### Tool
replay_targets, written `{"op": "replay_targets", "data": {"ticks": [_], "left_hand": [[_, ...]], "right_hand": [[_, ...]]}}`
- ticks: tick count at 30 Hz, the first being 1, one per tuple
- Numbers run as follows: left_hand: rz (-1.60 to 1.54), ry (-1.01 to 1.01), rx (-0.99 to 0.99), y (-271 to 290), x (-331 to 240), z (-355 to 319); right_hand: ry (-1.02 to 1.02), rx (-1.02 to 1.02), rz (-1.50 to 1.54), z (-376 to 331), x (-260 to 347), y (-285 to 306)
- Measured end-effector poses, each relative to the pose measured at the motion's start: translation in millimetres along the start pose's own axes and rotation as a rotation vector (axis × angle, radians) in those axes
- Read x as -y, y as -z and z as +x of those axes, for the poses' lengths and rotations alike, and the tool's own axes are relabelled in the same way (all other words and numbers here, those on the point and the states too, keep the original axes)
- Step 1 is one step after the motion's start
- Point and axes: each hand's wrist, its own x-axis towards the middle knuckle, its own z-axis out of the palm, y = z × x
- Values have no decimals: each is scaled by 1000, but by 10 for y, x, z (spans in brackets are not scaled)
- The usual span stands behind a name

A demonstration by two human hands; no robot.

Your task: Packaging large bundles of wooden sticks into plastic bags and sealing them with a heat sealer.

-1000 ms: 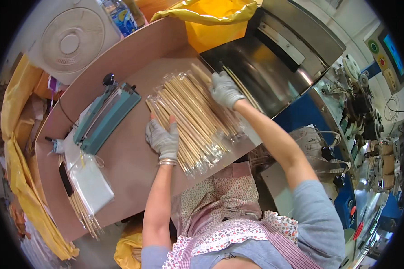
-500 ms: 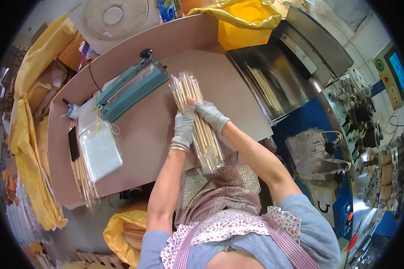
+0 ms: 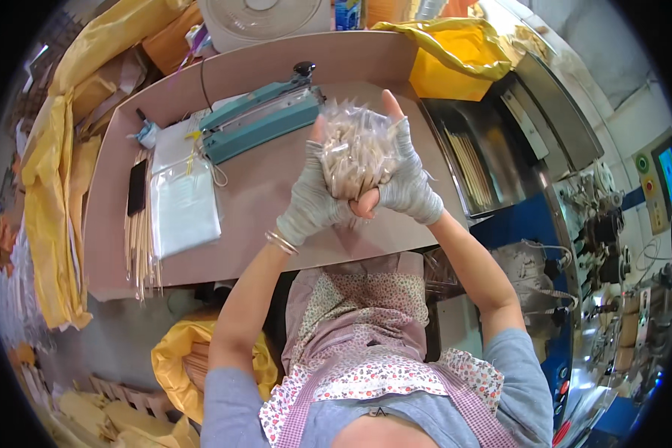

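Note:
A bundle of wrapped chopsticks [image 3: 357, 149] in clear plastic is upended between my hands, so I look onto its ends. My left hand [image 3: 311, 187], in a grey fingerless glove, presses the bundle's left side. From the right side my right hand [image 3: 409, 175], gloved the same way, clasps it. Both thumbs point up and away along the sides, and some fingers meet beneath the near edge. The lower length of the bundle is hidden behind its ends and my hands.
A teal bag sealer [image 3: 261, 125] stands on the pinkish table [image 3: 254, 216]. Left of it lie clear plastic bags [image 3: 183, 201], a black phone [image 3: 137, 188] and loose wrapped sticks [image 3: 140, 246]. A metal tray [image 3: 455, 119] holds several sticks at right. Yellow sacks [image 3: 455, 71] stand around.
The bundle has turned from lying lengthwise to end-on toward me. My hands have moved from gripping its middle to cupping both sides. The whole view has shifted slightly.

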Motion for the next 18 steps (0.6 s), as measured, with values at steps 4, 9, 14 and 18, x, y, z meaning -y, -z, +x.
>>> {"op": "replay_targets", "data": {"ticks": [4, 9, 14, 18], "left_hand": [[320, -241, -21, 8, 115, -46], [119, 32, 26, -111, -466, -340], [-1, 582, 57, -448, -591, -997], [-91, 644, 357, 85, -335, -1240]], "right_hand": [[-5, 14, 208, 47, 95, -256], [-318, -115, 173, -2, 686, -419], [-695, 37, 499, -437, 537, -463], [-888, 118, 639, -674, 198, -527]]}}
